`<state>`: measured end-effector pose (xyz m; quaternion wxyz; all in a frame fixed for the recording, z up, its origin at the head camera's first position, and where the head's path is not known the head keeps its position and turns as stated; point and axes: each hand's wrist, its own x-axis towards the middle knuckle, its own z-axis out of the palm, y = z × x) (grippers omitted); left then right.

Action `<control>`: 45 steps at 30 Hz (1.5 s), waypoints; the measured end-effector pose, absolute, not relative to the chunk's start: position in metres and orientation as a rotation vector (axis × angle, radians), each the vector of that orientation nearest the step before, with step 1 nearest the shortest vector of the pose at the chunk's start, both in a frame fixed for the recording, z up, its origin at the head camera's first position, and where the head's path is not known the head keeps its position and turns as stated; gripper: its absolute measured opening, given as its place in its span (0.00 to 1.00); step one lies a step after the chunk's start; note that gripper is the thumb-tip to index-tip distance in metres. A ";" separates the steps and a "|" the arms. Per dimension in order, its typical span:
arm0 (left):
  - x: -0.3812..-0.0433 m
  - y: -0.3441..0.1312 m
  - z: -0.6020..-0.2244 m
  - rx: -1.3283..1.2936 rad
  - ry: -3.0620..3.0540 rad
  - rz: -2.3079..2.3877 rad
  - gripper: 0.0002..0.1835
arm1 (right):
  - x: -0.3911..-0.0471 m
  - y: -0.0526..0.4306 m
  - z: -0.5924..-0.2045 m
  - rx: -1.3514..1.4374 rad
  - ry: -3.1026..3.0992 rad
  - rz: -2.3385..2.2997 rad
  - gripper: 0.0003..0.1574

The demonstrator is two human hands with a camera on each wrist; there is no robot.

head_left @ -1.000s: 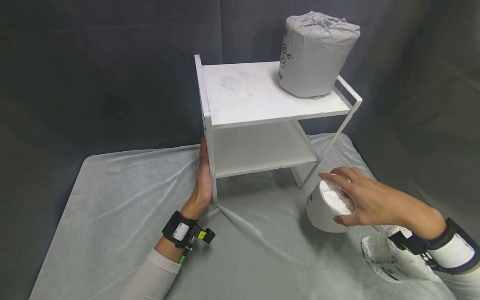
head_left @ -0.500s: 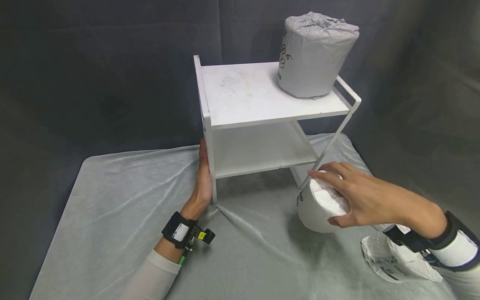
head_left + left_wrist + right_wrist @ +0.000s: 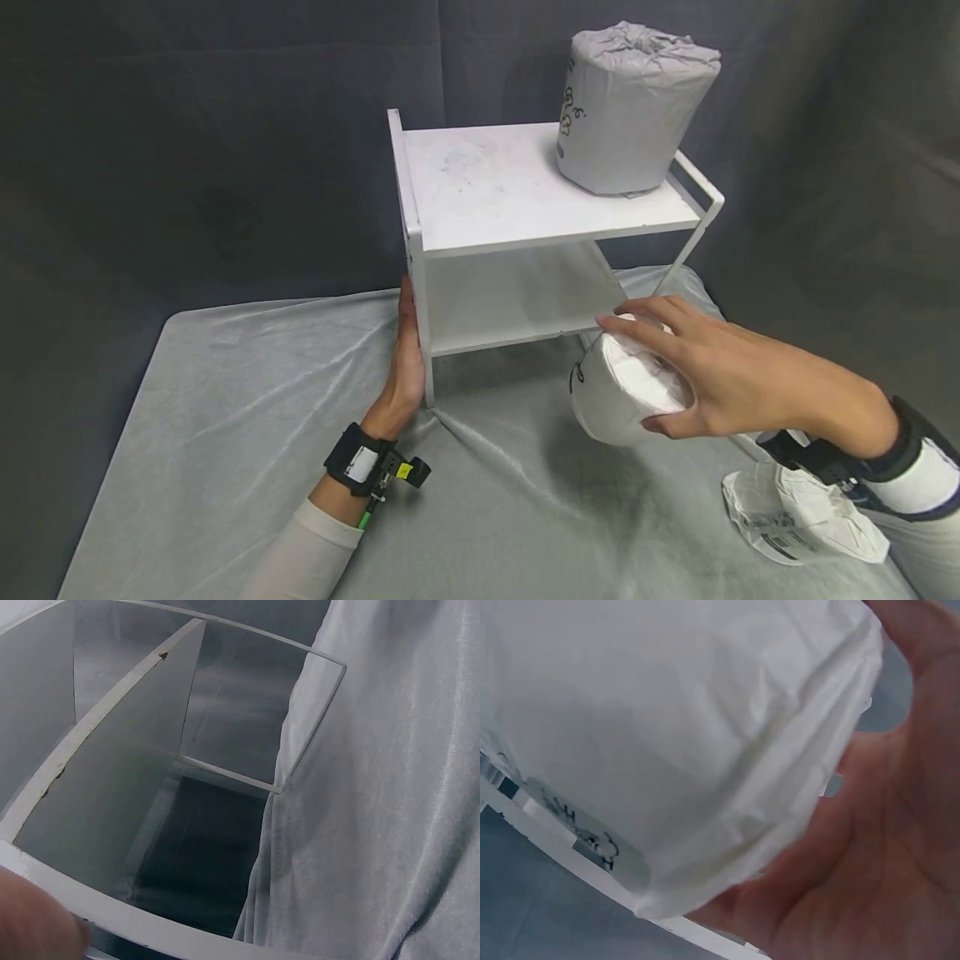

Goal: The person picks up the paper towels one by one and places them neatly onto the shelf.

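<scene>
My right hand (image 3: 727,367) grips a paper-wrapped toilet roll (image 3: 609,400) from above, thumb on the near side and fingers on the far side. The roll is tilted and held above the cloth, in front of the lower right part of a white two-tier shelf (image 3: 480,192). Close up in the right wrist view, the white wrapper (image 3: 667,735) shows creases and dark print. Against the shelf's left side rests my left hand (image 3: 407,367), its fingers extended along the frame; the left wrist view catches only a fingertip or thumb (image 3: 37,922) at the frame.
A second wrapped toilet roll (image 3: 630,117) stands upright at the right end of the top tier. Another white wrapped roll (image 3: 795,517) lies on the grey cloth (image 3: 487,517) beneath my right forearm. Dark fabric (image 3: 225,167) hangs behind the table.
My right hand has lifted the toilet roll and carried it left and toward the shelf, tilting it more. The left hand and shelf have stayed where they were.
</scene>
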<state>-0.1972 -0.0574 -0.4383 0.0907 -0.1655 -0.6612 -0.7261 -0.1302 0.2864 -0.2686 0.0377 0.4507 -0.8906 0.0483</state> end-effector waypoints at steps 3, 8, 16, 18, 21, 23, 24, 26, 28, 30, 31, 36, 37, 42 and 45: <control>-0.198 -0.057 -0.438 -0.507 -1.955 -2.152 0.34 | -0.133 0.284 -0.265 1.385 -2.712 0.166 0.70; -0.199 -0.057 -0.439 -0.530 -1.942 -2.141 0.33 | -0.138 0.281 -0.260 1.350 -2.709 0.199 0.69; -0.198 -0.057 -0.438 -0.509 -1.963 -2.147 0.34 | -0.146 0.276 -0.254 1.272 -2.744 0.207 0.67; -0.198 -0.057 -0.438 -0.504 -1.962 -2.146 0.34 | -0.150 0.274 -0.254 1.265 -2.735 0.214 0.67; -0.198 -0.057 -0.438 -0.507 -1.950 -2.149 0.34 | -0.156 0.271 -0.254 1.270 -2.722 0.230 0.66; -0.198 -0.058 -0.438 -0.507 -1.947 -2.151 0.34 | -0.161 0.269 -0.255 1.274 -2.720 0.235 0.65; -0.198 -0.057 -0.438 -0.508 -1.947 -2.153 0.33 | -0.164 0.268 -0.256 1.275 -2.724 0.236 0.65; -0.198 -0.057 -0.438 -0.506 -1.945 -2.156 0.33 | -0.169 0.266 -0.258 1.275 -2.735 0.232 0.63; -0.198 -0.057 -0.438 -0.512 -1.944 -2.156 0.34 | -0.173 0.264 -0.260 1.272 -2.742 0.222 0.62; -0.197 -0.057 -0.439 -0.513 -1.944 -2.158 0.34 | -0.178 0.262 -0.262 1.264 -2.753 0.211 0.61; -0.197 -0.057 -0.439 -0.516 -1.942 -2.158 0.34 | -0.179 0.261 -0.263 1.255 -2.760 0.201 0.61; -0.197 -0.057 -0.439 -0.506 -1.943 -2.156 0.34 | -0.188 0.257 -0.266 1.178 -2.822 0.164 0.60; -0.197 -0.057 -0.439 -0.507 -1.943 -2.155 0.34 | -0.190 0.256 -0.266 1.163 -2.835 0.159 0.59; -0.197 -0.057 -0.439 -0.504 -1.950 -2.151 0.34 | -0.200 0.252 -0.267 1.146 -2.860 0.172 0.56; -0.197 -0.057 -0.439 -0.505 -1.952 -2.147 0.34 | -0.207 0.249 -0.269 1.156 -2.845 0.193 0.55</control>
